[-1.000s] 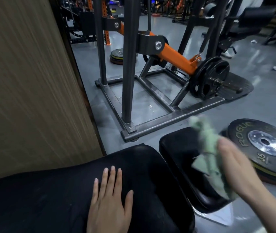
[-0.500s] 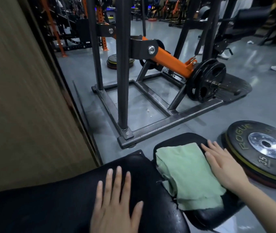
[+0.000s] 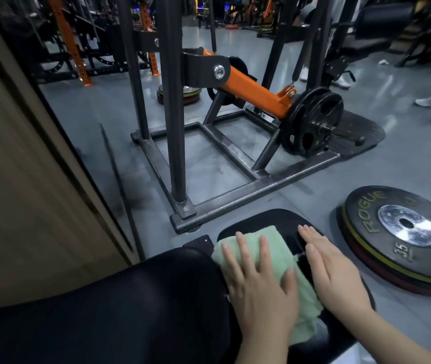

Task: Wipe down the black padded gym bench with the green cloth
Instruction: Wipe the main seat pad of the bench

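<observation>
The black padded bench (image 3: 109, 311) fills the lower left, with its smaller seat pad (image 3: 269, 219) just beyond it. A green cloth (image 3: 280, 248) lies flat on the seat pad. My left hand (image 3: 259, 287) presses flat on the cloth, fingers straight and spread. My right hand (image 3: 335, 274) lies flat on the seat pad right beside the cloth, its inner edge touching the cloth's right side. Part of the cloth is hidden under my left hand.
A grey steel machine frame (image 3: 235, 198) with an orange arm (image 3: 256, 90) and loaded black plates (image 3: 311, 122) stands just beyond the seat pad. A Rogue 35 plate (image 3: 403, 237) lies on the floor at right. A tan wall panel (image 3: 25, 179) runs along the left.
My left hand has moved from the long bench pad onto the cloth. My right hand has slid off the cloth to the pad on its right. The cloth now lies narrower.
</observation>
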